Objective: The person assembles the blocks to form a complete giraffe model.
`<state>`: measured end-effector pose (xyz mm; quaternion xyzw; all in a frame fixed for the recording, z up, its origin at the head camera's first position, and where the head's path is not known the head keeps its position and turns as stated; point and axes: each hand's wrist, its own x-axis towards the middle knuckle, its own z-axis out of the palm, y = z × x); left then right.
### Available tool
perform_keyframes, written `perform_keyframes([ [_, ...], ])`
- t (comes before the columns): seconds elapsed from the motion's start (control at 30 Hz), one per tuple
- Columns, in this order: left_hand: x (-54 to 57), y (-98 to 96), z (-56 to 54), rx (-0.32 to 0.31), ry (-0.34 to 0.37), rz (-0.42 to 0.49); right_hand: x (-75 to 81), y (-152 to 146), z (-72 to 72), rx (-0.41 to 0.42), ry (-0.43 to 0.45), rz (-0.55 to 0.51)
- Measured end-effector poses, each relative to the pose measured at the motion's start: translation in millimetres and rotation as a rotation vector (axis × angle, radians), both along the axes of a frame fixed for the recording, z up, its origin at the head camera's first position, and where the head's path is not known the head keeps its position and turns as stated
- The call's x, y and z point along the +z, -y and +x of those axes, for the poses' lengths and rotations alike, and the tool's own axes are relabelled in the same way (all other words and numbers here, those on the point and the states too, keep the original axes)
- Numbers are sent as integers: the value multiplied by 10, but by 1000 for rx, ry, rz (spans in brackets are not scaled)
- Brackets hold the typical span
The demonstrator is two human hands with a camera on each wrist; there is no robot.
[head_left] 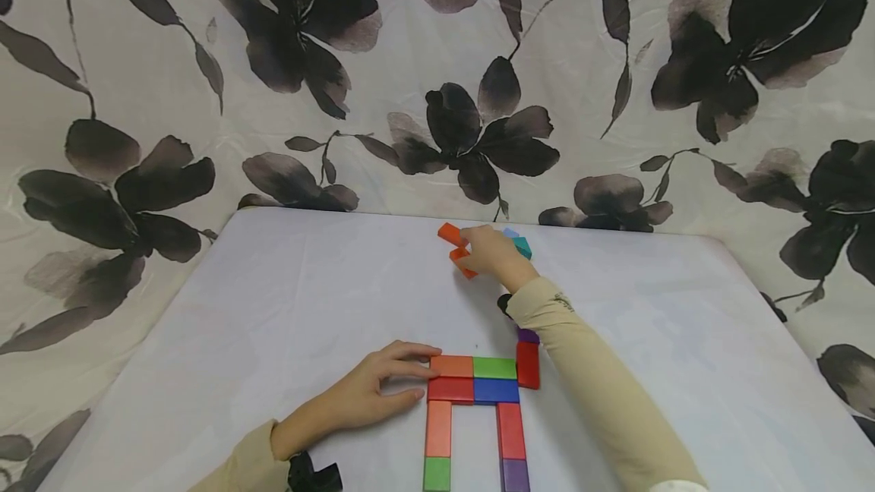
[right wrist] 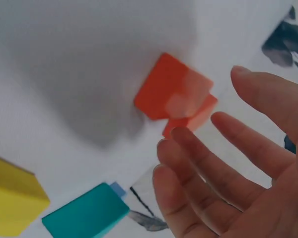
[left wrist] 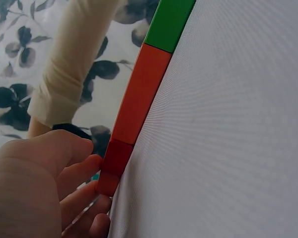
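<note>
Flat coloured blocks lie joined on the table: an orange block (head_left: 451, 367) and green block (head_left: 494, 367) above a red block (head_left: 450, 390) and blue block (head_left: 496, 391), with two legs below. My left hand (head_left: 365, 392) rests at their left end, fingertips touching the orange and red blocks, thumb apart. Near the far edge, my right hand (head_left: 497, 253) reaches over two loose orange blocks (head_left: 450, 234). In the right wrist view its fingers are spread beside the nearer orange block (right wrist: 159, 89), with nothing gripped.
Another red block (head_left: 528, 364) and a purple one (head_left: 528, 335) run up from the joined blocks' right corner. Beside my right hand lie a teal block (head_left: 522, 247), a light blue one (head_left: 510, 233) and a yellow one (right wrist: 12, 198). A floral cloth (head_left: 410, 196) hangs behind the table.
</note>
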<state>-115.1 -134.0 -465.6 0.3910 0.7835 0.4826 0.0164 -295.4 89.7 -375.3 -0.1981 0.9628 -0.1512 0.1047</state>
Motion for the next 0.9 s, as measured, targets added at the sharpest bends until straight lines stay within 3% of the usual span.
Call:
perform_keyframes([
  [0.17,-7,-13,-8,-11,-34,2,-84,83,3,-13,-14,70],
  [0.57,7,-27,-2,-5,-25,-2,-172,-180,-57,-87,35,-64],
  [0.9,11,-9,-1,1,-48,-4,-170,-489,-106,-147,45,-72],
])
